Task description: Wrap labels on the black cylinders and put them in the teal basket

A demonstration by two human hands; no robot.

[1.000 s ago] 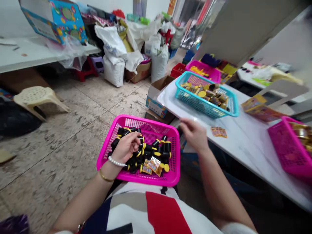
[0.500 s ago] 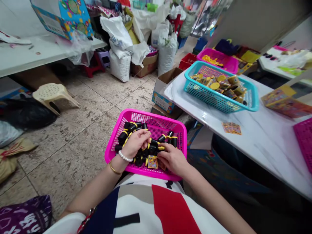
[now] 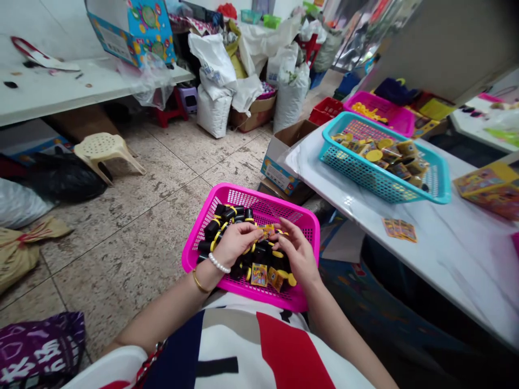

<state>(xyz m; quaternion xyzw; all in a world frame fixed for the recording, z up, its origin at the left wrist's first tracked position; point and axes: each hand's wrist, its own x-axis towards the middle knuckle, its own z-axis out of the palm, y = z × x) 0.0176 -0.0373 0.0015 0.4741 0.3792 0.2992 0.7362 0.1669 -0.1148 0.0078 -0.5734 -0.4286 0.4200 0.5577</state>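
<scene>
A: What are your hands gripping?
B: Your left hand (image 3: 240, 240) is pinching a thin, printed label (image 3: 266, 231), thumb and fingertips closed. Your right hand (image 3: 298, 253) is curving beside it, thumb and fingers parted; you cannot tell whether it is touching the label. Both are working above the pink basket (image 3: 302, 299), whose perforated plastic is holding smooth black cylinders (image 3: 213, 228) with yellow ends.
A: What numbers are you counting?
B: Two further labels (image 3: 259, 274) are lying toward the near rim; the cylinders are overlapping too closely for counting. One teal basket (image 3: 357, 174) is standing on the glossy, marbled table (image 3: 466, 259).
A: Which edges are bounding you?
B: The pink rim is enclosing the cylinders, mesh is showing along its far wall, and mottled floor (image 3: 133, 232) is stretching leftward. The table's edge is running diagonally at your right.
</scene>
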